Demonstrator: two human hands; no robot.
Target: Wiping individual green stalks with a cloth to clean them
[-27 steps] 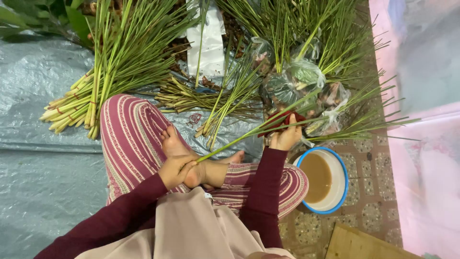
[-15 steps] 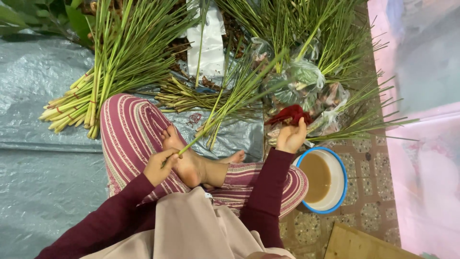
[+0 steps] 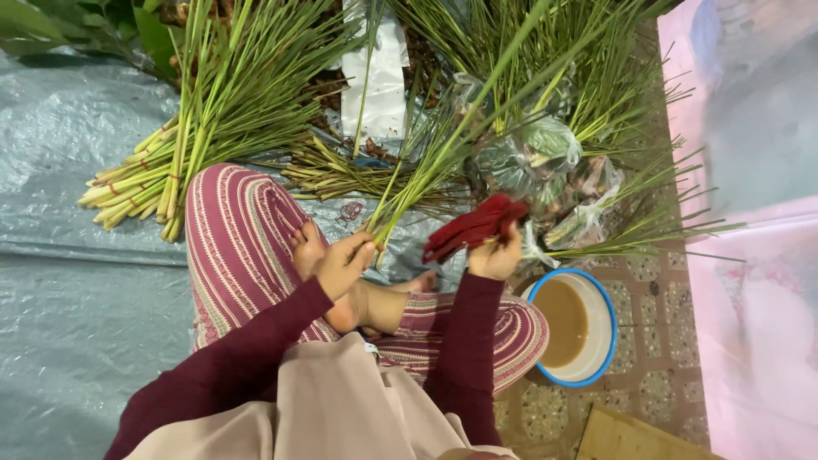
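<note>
Gripping the lemongrass stalk [image 3: 443, 145] at its base, your left hand [image 3: 342, 262] sent its long axis up and rightward; your right hand [image 3: 494, 254], just beside, clutched a red cloth [image 3: 473, 226].

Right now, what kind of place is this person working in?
Probably an informal floor workspace for sorting plant stalks, at a home or market. A grey plastic tarp covers patterned floor tiles, bundles of long green stalks lie around, and a blue-rimmed bowl holds brown liquid.
</note>
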